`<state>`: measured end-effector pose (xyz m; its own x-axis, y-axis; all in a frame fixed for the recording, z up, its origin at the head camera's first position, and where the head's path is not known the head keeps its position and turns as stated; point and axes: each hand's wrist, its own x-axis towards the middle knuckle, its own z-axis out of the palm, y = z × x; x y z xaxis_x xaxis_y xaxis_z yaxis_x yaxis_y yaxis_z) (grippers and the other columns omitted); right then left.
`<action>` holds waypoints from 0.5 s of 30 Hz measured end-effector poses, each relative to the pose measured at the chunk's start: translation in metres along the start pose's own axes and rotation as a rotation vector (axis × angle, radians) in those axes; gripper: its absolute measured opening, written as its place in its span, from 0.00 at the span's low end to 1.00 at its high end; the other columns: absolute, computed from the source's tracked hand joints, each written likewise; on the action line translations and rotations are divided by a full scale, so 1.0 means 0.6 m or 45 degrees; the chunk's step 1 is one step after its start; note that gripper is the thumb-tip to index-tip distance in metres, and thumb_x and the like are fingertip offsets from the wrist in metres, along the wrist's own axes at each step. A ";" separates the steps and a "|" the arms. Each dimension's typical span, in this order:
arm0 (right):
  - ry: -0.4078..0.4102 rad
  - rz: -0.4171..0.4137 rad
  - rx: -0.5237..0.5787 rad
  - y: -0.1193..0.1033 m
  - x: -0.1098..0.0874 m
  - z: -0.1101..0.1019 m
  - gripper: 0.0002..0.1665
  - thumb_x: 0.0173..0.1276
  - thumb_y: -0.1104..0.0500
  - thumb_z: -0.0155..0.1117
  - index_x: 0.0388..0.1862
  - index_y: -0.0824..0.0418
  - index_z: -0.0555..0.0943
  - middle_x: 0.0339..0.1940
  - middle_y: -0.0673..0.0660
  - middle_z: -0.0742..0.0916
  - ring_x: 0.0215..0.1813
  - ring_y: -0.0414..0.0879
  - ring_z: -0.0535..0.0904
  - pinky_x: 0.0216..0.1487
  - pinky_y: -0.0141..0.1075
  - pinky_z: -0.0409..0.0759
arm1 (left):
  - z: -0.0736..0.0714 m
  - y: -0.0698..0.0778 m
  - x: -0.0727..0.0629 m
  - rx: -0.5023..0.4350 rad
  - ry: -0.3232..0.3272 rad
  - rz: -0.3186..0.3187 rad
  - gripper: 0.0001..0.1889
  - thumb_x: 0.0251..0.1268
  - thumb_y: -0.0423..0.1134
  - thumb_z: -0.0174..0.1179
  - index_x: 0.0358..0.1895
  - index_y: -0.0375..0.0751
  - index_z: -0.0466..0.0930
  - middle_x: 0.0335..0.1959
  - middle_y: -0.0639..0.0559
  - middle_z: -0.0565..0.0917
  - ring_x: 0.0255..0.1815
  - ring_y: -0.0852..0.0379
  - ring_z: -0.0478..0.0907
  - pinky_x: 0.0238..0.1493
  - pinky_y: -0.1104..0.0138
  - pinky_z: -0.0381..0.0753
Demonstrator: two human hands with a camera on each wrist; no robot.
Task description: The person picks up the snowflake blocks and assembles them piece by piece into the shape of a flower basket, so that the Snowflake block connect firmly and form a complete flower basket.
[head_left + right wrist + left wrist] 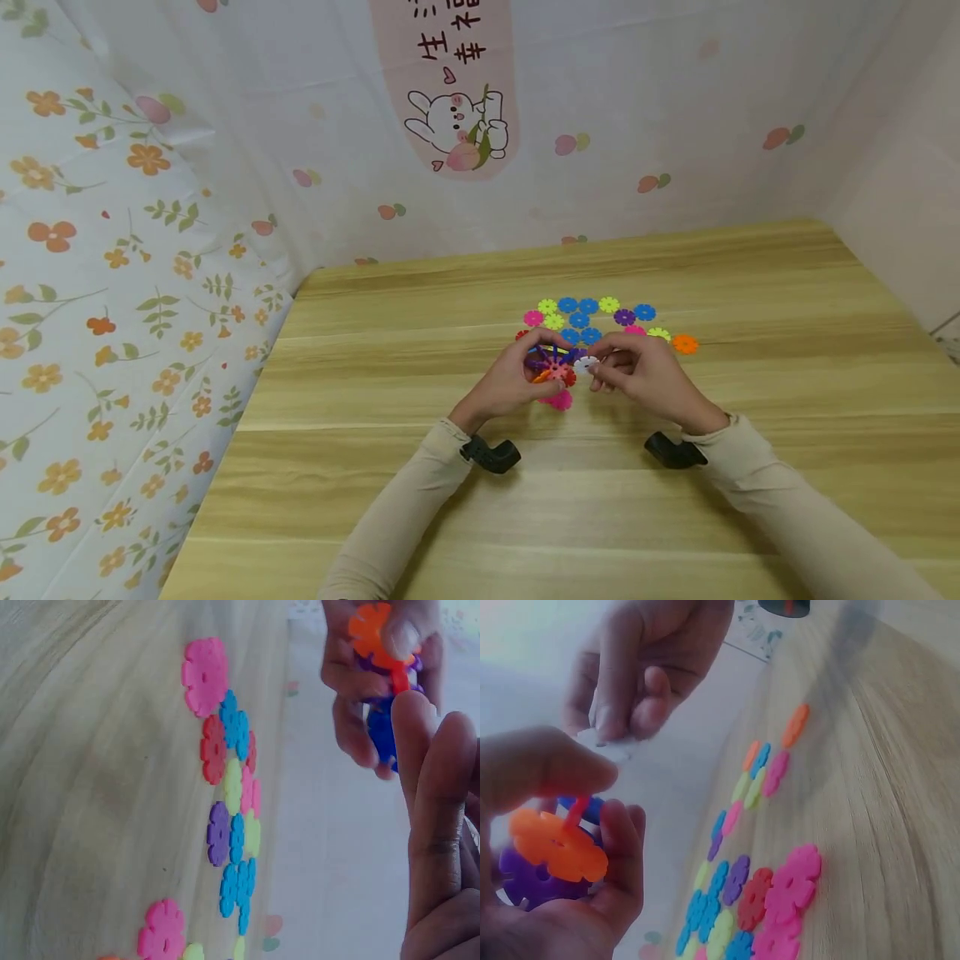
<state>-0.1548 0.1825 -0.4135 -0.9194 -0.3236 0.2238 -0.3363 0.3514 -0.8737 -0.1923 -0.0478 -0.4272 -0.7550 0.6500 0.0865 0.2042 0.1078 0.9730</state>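
My left hand (504, 382) grips a cluster of interlocked flower-shaped plastic discs (557, 371). In the left wrist view an orange disc (559, 846) and a purple disc (532, 879) show in it, with a red one edge-on under the thumb. A blue disc (381, 733) sits at the cluster's lower end in the right wrist view. My right hand (651, 371) pinches a white flower-shaped disc (587, 365) between thumb and fingertips, right beside the cluster. Fingers partly hide both the cluster and the white disc.
Loose flower discs lie flat on the wooden table (375, 358) beyond the hands, among them blue (580, 320), purple (625, 317) and orange (685, 343) ones. Pink discs (791, 885) lie below the left hand. A printed curtain (637, 100) hangs behind the table.
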 end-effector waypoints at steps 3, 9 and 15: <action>0.027 -0.101 -0.023 0.003 0.000 0.008 0.05 0.67 0.70 0.65 0.40 0.66 0.84 0.28 0.57 0.88 0.26 0.50 0.86 0.29 0.37 0.85 | 0.002 0.002 0.001 -0.045 -0.016 0.008 0.24 0.61 0.22 0.61 0.60 0.41 0.71 0.60 0.42 0.72 0.49 0.56 0.78 0.44 0.67 0.83; 0.125 -0.280 -0.212 0.005 0.001 0.019 0.06 0.62 0.71 0.69 0.36 0.63 0.86 0.29 0.52 0.86 0.25 0.46 0.83 0.25 0.32 0.81 | 0.005 0.006 0.000 -0.106 -0.018 -0.002 0.25 0.61 0.20 0.59 0.61 0.38 0.69 0.60 0.44 0.71 0.48 0.55 0.76 0.43 0.69 0.82; 0.200 -0.352 -0.290 -0.001 0.002 0.030 0.08 0.59 0.74 0.71 0.34 0.64 0.86 0.29 0.51 0.86 0.27 0.37 0.82 0.28 0.26 0.81 | 0.006 0.011 -0.001 -0.087 -0.032 -0.018 0.25 0.64 0.22 0.57 0.63 0.41 0.67 0.60 0.44 0.71 0.53 0.47 0.75 0.47 0.69 0.81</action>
<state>-0.1518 0.1659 -0.4206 -0.8018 -0.3011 0.5162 -0.5963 0.4615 -0.6569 -0.1881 -0.0449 -0.4214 -0.7416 0.6673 0.0681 0.1499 0.0659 0.9865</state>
